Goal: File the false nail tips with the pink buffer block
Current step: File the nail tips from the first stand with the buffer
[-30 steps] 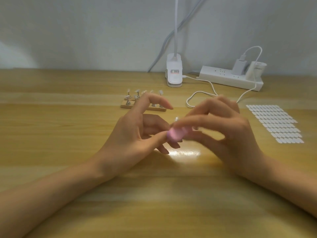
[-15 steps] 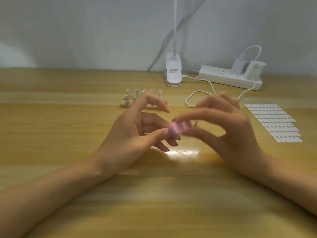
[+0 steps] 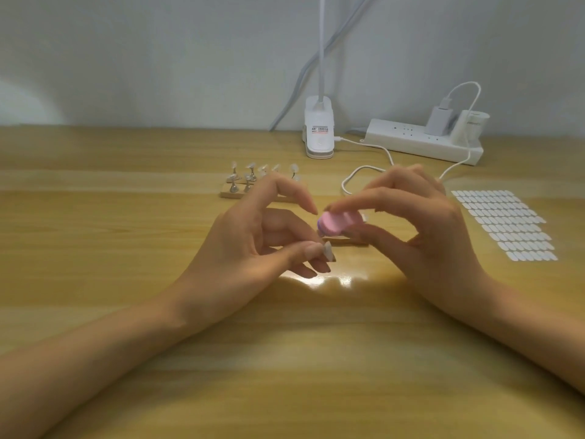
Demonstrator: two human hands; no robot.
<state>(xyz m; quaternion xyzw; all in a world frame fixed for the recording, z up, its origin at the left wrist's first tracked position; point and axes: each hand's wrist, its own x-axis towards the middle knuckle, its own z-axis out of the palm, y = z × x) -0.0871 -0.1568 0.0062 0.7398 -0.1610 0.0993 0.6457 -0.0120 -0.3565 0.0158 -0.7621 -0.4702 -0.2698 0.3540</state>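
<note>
Gripped one buffer [image 3: 335, 221] in the right hand's [image 3: 433, 236] curled fingers [image 3: 380, 198]. Pinched one nail tip [image 3: 327, 250] in the left hand [image 3: 240, 248], just below the buffer, apart from it. Behind the buffer, one stand [image 3: 234, 193] of tips, partly hidden, uncounted; to the buffer's right, one sheet [image 3: 503, 223] on the table [image 3: 126, 217].

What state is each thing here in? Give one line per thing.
left hand, pinching a false nail tip
right hand, gripping the pink buffer block
pink buffer block, above the tip, seemingly apart
nail stand, holding spare tips upright
charger, plugged into power strip
sticker sheet, lying flat
</note>
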